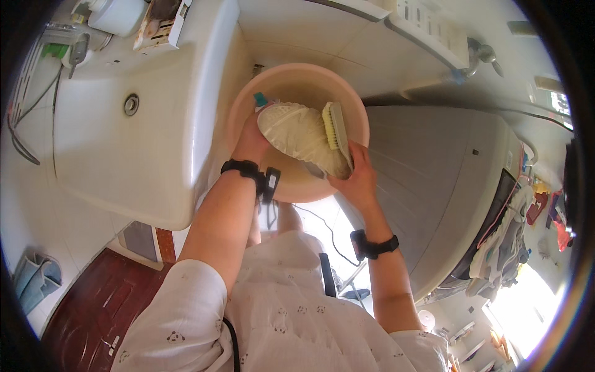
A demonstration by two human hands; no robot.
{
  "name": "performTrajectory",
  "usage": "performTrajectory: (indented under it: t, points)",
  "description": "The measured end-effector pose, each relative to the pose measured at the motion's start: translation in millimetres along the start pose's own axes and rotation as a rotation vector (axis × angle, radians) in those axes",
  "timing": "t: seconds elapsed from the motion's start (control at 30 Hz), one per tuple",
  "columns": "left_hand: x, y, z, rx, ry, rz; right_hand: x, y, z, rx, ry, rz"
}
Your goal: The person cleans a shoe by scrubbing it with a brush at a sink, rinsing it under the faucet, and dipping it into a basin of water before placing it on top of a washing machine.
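Note:
A cream-white shoe [291, 133] is held over a round pink basin [361, 111], its toe toward the left. My left hand [251, 137] is closed round the toe end, with its fingers mostly hidden behind the shoe. A scrub brush [335, 127] with pale yellow bristles stands on edge against the shoe's right part, bristles facing left. My right hand [359, 177] is closed on the lower end of the brush, its thumb side against the shoe's heel end. A small teal piece [260, 99] shows beside the toe.
A white sink [124, 161] with a drain stands at the left. Close on the right is a large grey-white appliance [427, 173]. A wall tap [486, 57] is at the upper right, and clothes [508, 235] hang farther right. A thin dark cable [328, 232] runs below the basin.

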State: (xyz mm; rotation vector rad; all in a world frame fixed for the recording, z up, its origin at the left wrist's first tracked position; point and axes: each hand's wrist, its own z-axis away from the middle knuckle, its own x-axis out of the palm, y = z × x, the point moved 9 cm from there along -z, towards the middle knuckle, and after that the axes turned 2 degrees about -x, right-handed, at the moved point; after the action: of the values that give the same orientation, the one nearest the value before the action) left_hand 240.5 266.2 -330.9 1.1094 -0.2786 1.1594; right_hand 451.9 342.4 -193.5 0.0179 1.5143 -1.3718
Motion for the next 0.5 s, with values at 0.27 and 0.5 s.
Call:
performTrajectory:
  t: [0.27, 0.5]
  points:
    - [-29, -22, -14, -0.032, 0.169, 0.121, 16, 3, 4, -0.001, 0.029, 0.039]
    - [-26, -66, 15, -0.302, 0.085, 0.132, 62, 52, 7, 0.546, -0.169, -0.835]
